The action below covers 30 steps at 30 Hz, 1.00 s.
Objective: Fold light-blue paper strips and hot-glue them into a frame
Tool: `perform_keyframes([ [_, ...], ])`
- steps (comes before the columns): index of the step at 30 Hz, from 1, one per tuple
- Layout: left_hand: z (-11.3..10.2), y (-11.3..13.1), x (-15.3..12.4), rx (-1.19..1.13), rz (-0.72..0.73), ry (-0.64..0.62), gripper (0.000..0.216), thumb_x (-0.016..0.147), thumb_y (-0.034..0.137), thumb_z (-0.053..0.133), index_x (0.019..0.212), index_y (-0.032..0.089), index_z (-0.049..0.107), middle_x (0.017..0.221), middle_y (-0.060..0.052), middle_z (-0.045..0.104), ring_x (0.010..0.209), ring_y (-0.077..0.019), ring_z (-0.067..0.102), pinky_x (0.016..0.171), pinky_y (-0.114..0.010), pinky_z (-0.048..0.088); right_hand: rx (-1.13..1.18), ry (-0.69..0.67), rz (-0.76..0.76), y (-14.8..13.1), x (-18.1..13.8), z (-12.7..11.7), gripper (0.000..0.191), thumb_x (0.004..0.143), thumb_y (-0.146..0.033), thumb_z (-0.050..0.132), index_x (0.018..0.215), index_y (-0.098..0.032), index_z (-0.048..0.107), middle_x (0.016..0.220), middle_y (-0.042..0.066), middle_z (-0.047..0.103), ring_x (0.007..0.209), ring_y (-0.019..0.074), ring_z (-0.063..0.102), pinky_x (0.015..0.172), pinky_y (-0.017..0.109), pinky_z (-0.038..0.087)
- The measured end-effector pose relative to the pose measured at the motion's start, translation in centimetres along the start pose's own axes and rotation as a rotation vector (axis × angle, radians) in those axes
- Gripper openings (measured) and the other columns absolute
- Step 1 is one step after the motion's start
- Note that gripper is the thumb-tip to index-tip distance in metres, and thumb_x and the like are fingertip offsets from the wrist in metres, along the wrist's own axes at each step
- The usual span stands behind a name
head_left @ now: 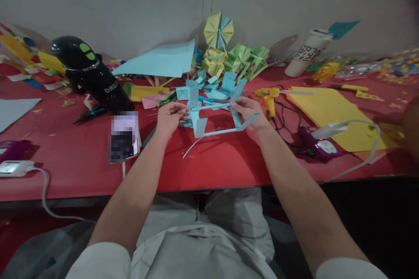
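Observation:
Between my hands is a light blue paper frame (221,132), built of thin rolled bars and folded flaps, held above the red table. My left hand (170,117) pinches its left side, thumb and fingertips together by a corner flap. On the opposite side, my right hand (249,112) grips the frame with the thumb and fingers around its right corner. Just behind the frame lie loose folded blue paper pieces (214,91). A thin white strand (193,147) hangs below the frame's left end.
A yellow glue gun (269,99) stands right of my right hand, its cord running to a purple power strip (316,144). Yellow sheets (340,117) lie beyond. At left are a black bottle (94,76) and a phone (124,135). Folded paper wheels (218,30) stand against the wall.

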<state>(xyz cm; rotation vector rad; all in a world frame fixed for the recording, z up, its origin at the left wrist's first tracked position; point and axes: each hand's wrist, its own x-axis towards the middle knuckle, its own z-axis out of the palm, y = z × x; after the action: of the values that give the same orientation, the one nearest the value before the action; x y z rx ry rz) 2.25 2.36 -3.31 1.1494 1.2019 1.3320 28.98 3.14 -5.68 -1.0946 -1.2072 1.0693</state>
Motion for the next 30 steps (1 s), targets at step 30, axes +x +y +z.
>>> perform_keyframes([
  [30,-0.6,-1.2,0.6,0.178,0.135,0.093,0.022,0.062,0.008,0.073,0.082,0.015,0.068,0.077,-0.004,0.071,0.079,-0.0178,0.070,0.075,-0.030,0.057,0.068,-0.015,0.011,0.0,-0.2,0.2,0.024,0.067,-0.039,0.083,0.080,-0.023,0.070,0.069,-0.002,0.062,0.062,0.0106,0.055,0.054,0.022,0.045],
])
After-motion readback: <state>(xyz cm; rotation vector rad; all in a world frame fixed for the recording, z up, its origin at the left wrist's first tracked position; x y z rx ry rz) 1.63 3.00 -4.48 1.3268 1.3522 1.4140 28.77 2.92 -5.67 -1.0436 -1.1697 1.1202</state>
